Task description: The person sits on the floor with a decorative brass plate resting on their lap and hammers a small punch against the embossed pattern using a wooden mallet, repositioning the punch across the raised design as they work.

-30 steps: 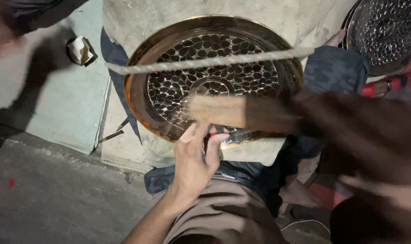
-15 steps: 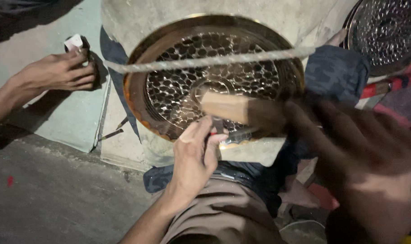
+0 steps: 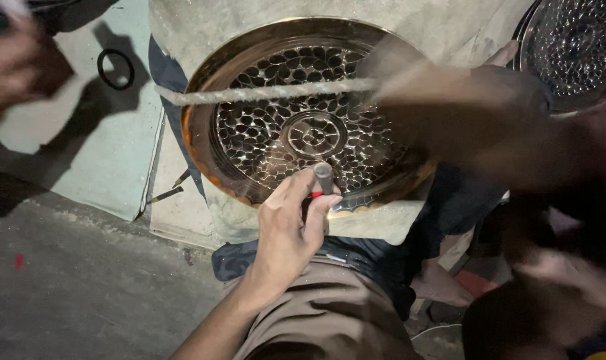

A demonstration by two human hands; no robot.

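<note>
Two round embossed metal plates are in view: one large brass-coloured plate (image 3: 276,133) with a hammered scale pattern at the centre, lying on a grey stone block (image 3: 203,27), and one silvery patterned plate (image 3: 576,47) at the far right, partly cut off. One pale twisted rope (image 3: 263,92) runs left to right across the brass plate. One black ring (image 3: 116,69) lies on the pale green mat (image 3: 96,160) at the left. The left hand (image 3: 289,230) comes up from the near edge, wrist straight, fingers curled tight around one short dark metal punch (image 3: 323,177) held upright against the plate's near rim. The right hand (image 3: 489,127) is a dark motion blur over the plate's right side; I cannot tell its grip. Another person's blurred hand (image 3: 16,67) shows at the far left.
</note>
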